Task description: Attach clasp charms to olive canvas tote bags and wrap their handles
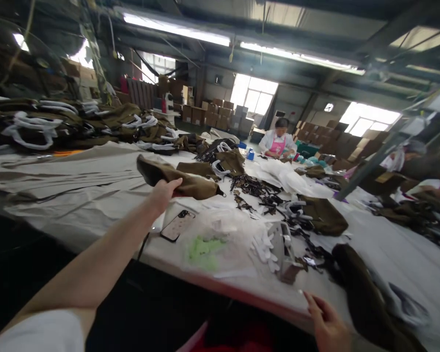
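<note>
The left hand (164,191) is closed on a brown bag (200,187), with the thumb on top of it. The bag hangs out to both sides of these fingers, above the white table (106,195). Because the grip is at one place only, I think the soft bag could fold or turn around the fingers, and its free end could sweep the dark straps (254,186) farther right and tangle with them.

Just below the left fingers, on the near side, lies a phone (176,226). It is close to the table edge, so a low pull of the bag or of the forearm could push it toward the floor. The thin plastic (220,244), between the two hands, is light and could catch and slide too.

The right hand (330,325) is near the edge, with thumb and finger close together. A small bright spot shows at the tips, but from the blur I cannot tell if they pinch something; if they do, a small piece could drop. Beyond these fingers stands a grey holder (284,249), which a quick move could knock. Beside the same hand, a dark bag (366,293) could snag the wrist
</note>
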`<state>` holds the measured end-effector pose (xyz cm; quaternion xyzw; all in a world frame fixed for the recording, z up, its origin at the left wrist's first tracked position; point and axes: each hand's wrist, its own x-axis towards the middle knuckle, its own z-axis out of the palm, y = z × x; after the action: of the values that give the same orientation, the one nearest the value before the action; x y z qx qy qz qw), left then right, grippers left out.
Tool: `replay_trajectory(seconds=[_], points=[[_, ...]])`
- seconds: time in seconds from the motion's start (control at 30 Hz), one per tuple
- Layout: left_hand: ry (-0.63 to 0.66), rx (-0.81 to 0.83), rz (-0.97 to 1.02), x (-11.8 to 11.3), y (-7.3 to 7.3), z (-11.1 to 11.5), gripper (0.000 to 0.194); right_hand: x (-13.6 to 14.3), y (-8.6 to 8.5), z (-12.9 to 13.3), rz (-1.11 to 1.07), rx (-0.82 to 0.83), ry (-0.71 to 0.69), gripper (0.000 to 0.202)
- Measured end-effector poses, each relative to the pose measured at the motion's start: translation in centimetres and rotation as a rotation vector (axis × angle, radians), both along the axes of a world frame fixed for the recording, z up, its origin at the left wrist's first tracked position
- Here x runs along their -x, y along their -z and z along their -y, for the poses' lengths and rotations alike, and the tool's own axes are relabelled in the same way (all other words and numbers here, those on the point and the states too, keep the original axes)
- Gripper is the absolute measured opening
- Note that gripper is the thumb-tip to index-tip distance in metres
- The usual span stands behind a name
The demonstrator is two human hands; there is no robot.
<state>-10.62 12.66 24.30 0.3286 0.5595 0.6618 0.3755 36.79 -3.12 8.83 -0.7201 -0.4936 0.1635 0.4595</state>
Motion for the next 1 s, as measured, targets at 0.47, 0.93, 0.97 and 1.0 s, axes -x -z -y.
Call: replay_trajectory(seconds=[0.47,0.93,0.97,1.0], points=[[0.797,0.541,-0.549,-6.9,14.4,26.8,0.045,14.8,-2.3,-4.1,-0.781,0.360,-1.017,0.050],[0.613,0.200,-1.187,-0.9,5.2,16.4,0.060,15.3,-3.7,-5.4,-0.085,0.285,-1.448,0.026],[0.818,0.280,-1.073,-1.0,5.5,16.0,0.057,15.1,-3.2,-5.1,-0.079,0.304,-1.456,0.023],[0.991,0.345,-0.964,-1.1,5.9,15.9,0.054,15.0,-2.6,-4.9,-0.078,0.314,-1.440,0.022]])
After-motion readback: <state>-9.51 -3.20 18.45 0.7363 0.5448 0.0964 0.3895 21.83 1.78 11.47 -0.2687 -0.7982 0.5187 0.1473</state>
